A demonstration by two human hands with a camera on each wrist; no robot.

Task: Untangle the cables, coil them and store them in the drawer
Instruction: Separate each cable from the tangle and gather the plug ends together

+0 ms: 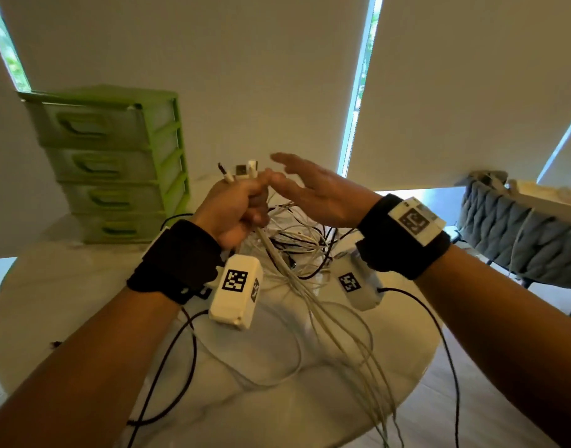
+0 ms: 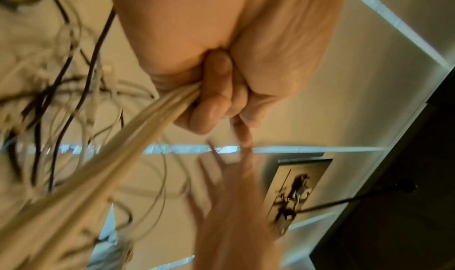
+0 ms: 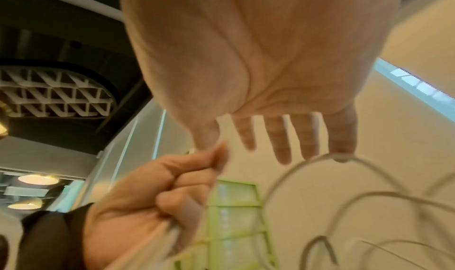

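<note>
My left hand (image 1: 242,205) is a fist around a bundle of white cables (image 1: 297,282) held above the table. Their plug ends (image 1: 242,171) stick up out of the top of the fist. In the left wrist view the curled fingers (image 2: 216,99) clamp the white strands (image 2: 138,138). My right hand (image 1: 310,185) hovers just right of the fist with its fingers (image 3: 280,138) spread straight and holding nothing; its thumb nears the left thumb. A tangle of white and black cables (image 1: 297,240) lies on the table under both hands. The green drawer unit (image 1: 116,163) stands at the back left, all drawers closed.
The round white marble table (image 1: 67,302) carries the tangle; white strands trail off its near edge. Black wrist-camera leads (image 1: 180,360) loop over the front of it. A grey quilted chair (image 1: 520,227) stands at the right. Roller blinds cover the windows behind.
</note>
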